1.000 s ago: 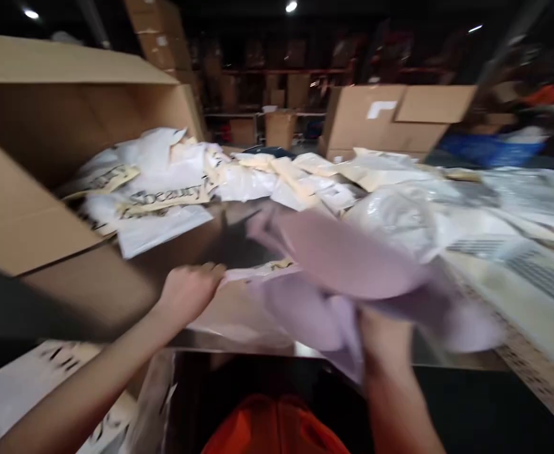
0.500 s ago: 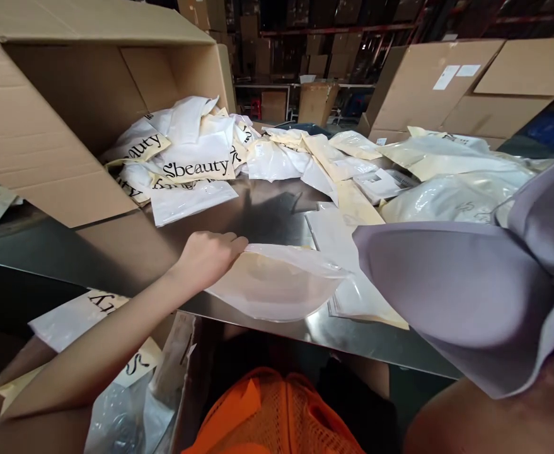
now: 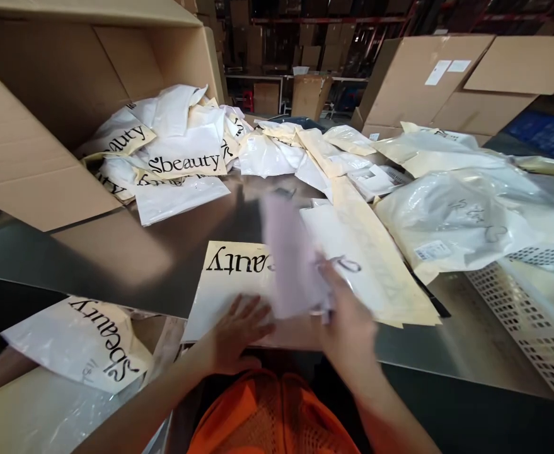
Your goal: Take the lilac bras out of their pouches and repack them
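Note:
A white and cream printed plastic bag lies flat on the metal table in front of me. My left hand rests on it, fingers spread, near the table's front edge. My right hand is closed on a folded lilac bra, which is smeared by motion. The bra is over the right part of the bag and covers some of its lettering. Just right of it is a stack of flat bags.
An open carton on its side spills filled bags at the back left. Plump bags are piled at the right, by a white perforated basket. Below the table's left edge, a box holds more bags.
The lilac bra has come from the far right to over the bag and is now folded. My left hand has let go of the bag's lifted edge and lies flat on it.

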Available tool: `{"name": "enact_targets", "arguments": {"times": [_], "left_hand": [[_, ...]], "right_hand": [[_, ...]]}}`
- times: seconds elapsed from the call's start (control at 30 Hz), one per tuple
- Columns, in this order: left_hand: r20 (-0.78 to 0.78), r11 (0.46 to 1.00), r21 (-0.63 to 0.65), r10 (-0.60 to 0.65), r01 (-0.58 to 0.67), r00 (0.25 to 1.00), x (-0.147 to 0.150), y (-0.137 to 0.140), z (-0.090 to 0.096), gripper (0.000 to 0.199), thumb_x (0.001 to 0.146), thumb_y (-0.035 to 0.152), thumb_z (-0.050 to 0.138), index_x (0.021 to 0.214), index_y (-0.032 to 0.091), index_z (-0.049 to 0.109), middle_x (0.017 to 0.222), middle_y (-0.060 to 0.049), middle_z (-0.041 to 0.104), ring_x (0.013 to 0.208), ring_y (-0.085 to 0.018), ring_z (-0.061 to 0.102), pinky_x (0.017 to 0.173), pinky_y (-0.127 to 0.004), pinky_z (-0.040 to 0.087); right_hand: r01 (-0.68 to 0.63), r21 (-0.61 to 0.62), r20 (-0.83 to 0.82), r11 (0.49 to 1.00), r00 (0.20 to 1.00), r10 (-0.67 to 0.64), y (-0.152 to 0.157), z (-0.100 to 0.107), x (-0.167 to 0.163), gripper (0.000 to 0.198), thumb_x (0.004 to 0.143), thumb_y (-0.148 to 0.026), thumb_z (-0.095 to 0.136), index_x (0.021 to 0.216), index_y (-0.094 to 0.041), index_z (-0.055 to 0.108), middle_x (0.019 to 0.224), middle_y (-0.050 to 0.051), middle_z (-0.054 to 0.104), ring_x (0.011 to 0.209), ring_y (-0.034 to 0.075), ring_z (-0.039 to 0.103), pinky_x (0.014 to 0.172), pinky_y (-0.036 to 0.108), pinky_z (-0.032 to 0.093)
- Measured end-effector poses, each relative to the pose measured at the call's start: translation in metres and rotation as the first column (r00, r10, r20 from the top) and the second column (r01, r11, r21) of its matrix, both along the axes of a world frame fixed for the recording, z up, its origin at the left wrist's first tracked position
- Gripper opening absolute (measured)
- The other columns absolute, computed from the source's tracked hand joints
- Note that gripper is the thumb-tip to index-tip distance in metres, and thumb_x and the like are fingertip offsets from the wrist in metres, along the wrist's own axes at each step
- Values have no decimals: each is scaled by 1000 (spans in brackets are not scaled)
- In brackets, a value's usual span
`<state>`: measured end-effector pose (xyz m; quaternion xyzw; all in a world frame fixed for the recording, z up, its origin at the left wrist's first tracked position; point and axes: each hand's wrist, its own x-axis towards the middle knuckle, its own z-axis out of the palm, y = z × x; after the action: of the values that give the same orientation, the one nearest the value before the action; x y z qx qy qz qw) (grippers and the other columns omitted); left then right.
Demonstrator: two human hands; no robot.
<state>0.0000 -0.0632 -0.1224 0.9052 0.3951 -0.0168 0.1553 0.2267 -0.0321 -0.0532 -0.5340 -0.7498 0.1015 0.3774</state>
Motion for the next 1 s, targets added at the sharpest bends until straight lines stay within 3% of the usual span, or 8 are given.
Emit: {"name": "enact_targets", "arguments": {"times": [0.27, 0.47, 0.57, 0.67, 0.73, 0.83, 0.93, 1.0], "left_hand": [[228, 939, 216, 219, -269, 949, -8, -40, 34, 26, 94, 32, 52, 76, 20, 66, 69, -1, 67, 64, -19, 63, 60, -32, 48], [239, 808, 393, 371, -439, 897, -12, -4, 20, 43, 86, 37, 64, 124, 16, 62, 131, -16, 61, 121, -35, 56, 95, -47, 49], [160, 828, 323, 429, -457, 889, -6, 8, 0, 43, 85, 26, 62, 128, 22, 61, 143, -15, 53, 134, -41, 43, 102, -59, 42], [288, 814, 223, 470, -536, 834, -7, 9, -10, 37, 86, 12, 48, 114, 21, 70, 135, -13, 61, 133, -38, 47, 107, -59, 39], [467, 784, 67, 522, -617, 714, -13, 7, -9, 33, 89, 19, 45, 109, 19, 71, 130, -13, 64, 129, -34, 52, 107, -54, 42], [688, 577, -279, 678, -768, 259, -26, 7, -1, 34, 90, 44, 53, 99, 17, 72, 107, -11, 73, 109, -30, 65, 95, -46, 53], [767, 383, -471, 622, -795, -155, -43, 14, 6, 54, 95, 59, 31, 98, 20, 68, 79, -5, 72, 88, -24, 69, 83, -42, 57], [799, 404, -437, 585, -804, -140, -58, 18, 5, 67, 99, 53, 6, 103, 23, 66, 76, -3, 71, 87, -22, 68, 84, -43, 57]], "right_hand": [[-327, -155, 382, 932, 850, 362, 4, -75, -35, 53, 79, -2, 53, 131, -13, 58, 137, 16, 57, 127, 30, 53, 110, 53, 42], [-329, -43, 106, 943, 937, 332, -5, -46, -10, 28, 87, -8, 49, 99, -21, 70, 112, 9, 69, 103, 25, 66, 87, 43, 58], [-7, -20, -282, 1000, 959, 1, -2, -38, 21, 11, 89, -23, 57, 97, -23, 66, 89, 4, 69, 81, 19, 67, 71, 33, 59], [449, -119, -723, 886, 572, -387, 11, -45, 72, 22, 85, -39, 63, 100, -24, 56, 92, 3, 64, 84, 21, 67, 72, 37, 58], [630, -188, -797, 754, 351, -492, 17, -53, 102, 44, 76, -40, 72, 110, -27, 49, 113, 10, 59, 103, 26, 63, 82, 45, 55], [829, -27, -666, 559, 402, -629, 11, -58, 112, 80, 60, -30, 85, 126, -25, 40, 136, 21, 43, 122, 33, 51, 94, 51, 48], [653, 226, -409, 723, 737, -537, -1, -56, 81, 67, 74, -35, 76, 130, -18, 43, 132, 18, 47, 122, 33, 50, 99, 53, 44], [362, 218, -234, 906, 921, -312, 1, -53, 50, 44, 86, -34, 63, 125, -18, 49, 121, 13, 55, 115, 27, 55, 96, 48, 47]]}}
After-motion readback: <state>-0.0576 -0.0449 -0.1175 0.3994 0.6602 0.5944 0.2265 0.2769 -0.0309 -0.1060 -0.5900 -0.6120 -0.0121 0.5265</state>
